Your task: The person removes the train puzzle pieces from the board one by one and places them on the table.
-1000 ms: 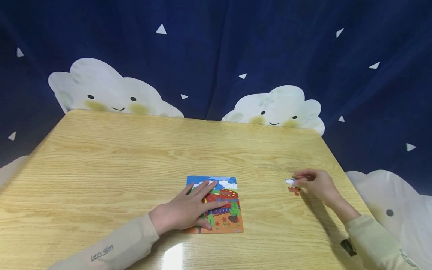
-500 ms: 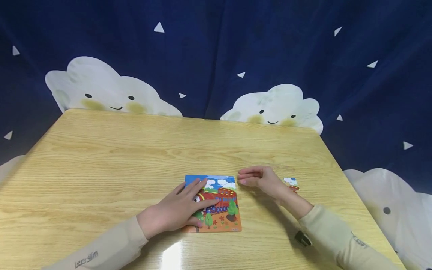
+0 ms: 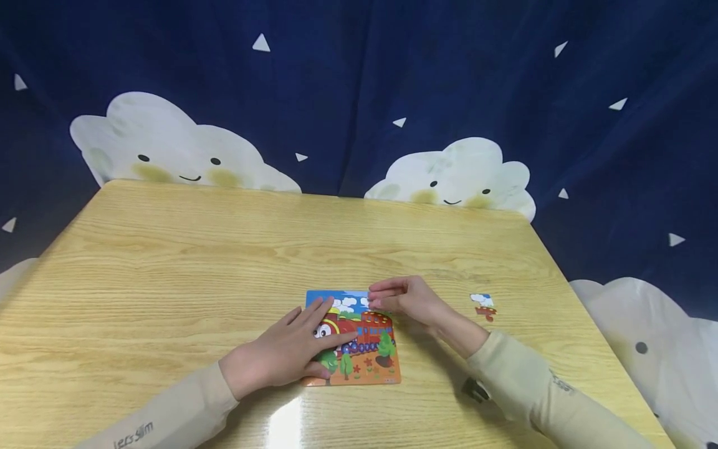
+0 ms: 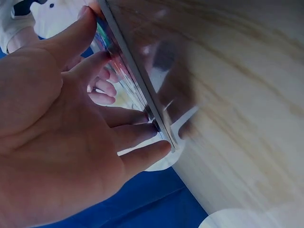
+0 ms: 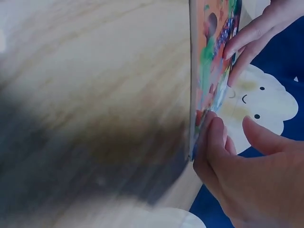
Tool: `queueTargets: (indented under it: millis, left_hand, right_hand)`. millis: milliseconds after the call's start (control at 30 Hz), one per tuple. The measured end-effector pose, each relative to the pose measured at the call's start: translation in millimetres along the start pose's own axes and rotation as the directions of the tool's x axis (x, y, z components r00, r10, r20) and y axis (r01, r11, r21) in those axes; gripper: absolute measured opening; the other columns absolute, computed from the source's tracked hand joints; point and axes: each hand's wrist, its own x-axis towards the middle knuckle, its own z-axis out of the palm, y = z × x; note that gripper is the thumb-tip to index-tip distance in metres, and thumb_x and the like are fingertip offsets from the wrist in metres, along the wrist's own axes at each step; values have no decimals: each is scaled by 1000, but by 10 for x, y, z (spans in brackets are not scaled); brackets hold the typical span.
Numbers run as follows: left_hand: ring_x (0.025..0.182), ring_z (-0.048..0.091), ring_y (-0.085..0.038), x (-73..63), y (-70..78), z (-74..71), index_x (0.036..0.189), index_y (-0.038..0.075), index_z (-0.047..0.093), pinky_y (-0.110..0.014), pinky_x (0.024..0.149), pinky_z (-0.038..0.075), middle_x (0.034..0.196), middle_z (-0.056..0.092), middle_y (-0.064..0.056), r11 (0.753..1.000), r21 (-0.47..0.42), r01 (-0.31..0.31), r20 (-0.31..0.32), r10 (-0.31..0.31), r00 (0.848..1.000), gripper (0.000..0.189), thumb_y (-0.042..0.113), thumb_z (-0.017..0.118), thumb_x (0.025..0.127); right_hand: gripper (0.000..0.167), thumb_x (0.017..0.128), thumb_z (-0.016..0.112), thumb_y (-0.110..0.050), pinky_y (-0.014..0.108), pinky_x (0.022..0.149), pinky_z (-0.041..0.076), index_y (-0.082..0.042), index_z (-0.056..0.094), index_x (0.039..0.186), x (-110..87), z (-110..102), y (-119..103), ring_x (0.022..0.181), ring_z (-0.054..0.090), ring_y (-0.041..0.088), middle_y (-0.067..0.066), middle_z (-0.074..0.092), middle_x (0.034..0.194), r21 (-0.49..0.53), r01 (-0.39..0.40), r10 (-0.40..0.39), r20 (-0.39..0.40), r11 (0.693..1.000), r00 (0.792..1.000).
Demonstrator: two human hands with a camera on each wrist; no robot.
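A jigsaw puzzle (image 3: 367, 362) with a red train, trees and clouds lies on the wooden table. My left hand (image 3: 286, 349) rests across its left side, fingers spread over the picture. At the puzzle's upper right corner is my right hand (image 3: 412, 300), its fingertips over the cloud part. In the right wrist view, the right fingers (image 5: 211, 137) touch the board's corner, while the thumb (image 5: 263, 135) stands apart with nothing between. The left wrist view shows the left palm (image 4: 71, 128) beside the board's edge (image 4: 137, 71). A loose cloud-and-red puzzle portion (image 3: 483, 307) lies right of the right hand.
The wooden table (image 3: 224, 249) reaches back to a dark blue curtain (image 3: 325, 75) with white triangles and smiling clouds. A small dark object (image 3: 475, 390) sits under the right sleeve. Light glares off the tabletop near the front.
My right hand has left the loose puzzle portion and moved left to the puzzle's upper right corner. The left hand has slid slightly left, still on the puzzle.
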Motion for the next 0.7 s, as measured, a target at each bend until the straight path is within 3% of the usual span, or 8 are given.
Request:
queueTargets:
  millis: [233, 367, 533, 700]
  left_hand:
    - [146, 12, -41, -1, -5, -1, 150, 32, 42, -60, 112, 21, 159, 13, -25, 1000, -13, 2, -1, -2, 1000, 62, 44, 62, 92]
    - [146, 12, -41, -3, -9, 4, 150, 32, 43, -61, 111, 22, 159, 13, -25, 1000, -11, -1, -6, 1, 1000, 62, 44, 63, 92]
    - [146, 13, -42, -1, -15, 14, 149, 31, 44, -62, 110, 23, 159, 14, -26, 1000, -4, -9, -15, 9, 1000, 62, 44, 63, 91]
    - [146, 14, -41, 1, -23, 27, 148, 30, 45, -62, 110, 24, 159, 14, -26, 1000, 3, -12, -20, 12, 1000, 62, 44, 64, 91]
  right_hand:
    - [38, 90, 67, 2, 32, 94, 50, 12, 58, 125, 32, 71, 19, 104, 68, 24, 22, 67, 117, -42, -4, 2, -65, 999, 998]
    - [35, 90, 68, 1, 33, 91, 52, 12, 61, 123, 65, 151, 15, 104, 68, 26, 21, 69, 112, -58, 17, -21, -63, 998, 998]
    - [26, 87, 72, -1, 28, 74, 55, 7, 69, 112, 109, 270, 20, 88, 71, 21, 16, 73, 96, -209, 71, -94, -100, 975, 991]
    - [21, 85, 75, -3, 24, 60, 50, 1, 74, 105, 147, 364, 31, 70, 64, 13, 7, 71, 83, -334, 103, -152, -124, 937, 981]
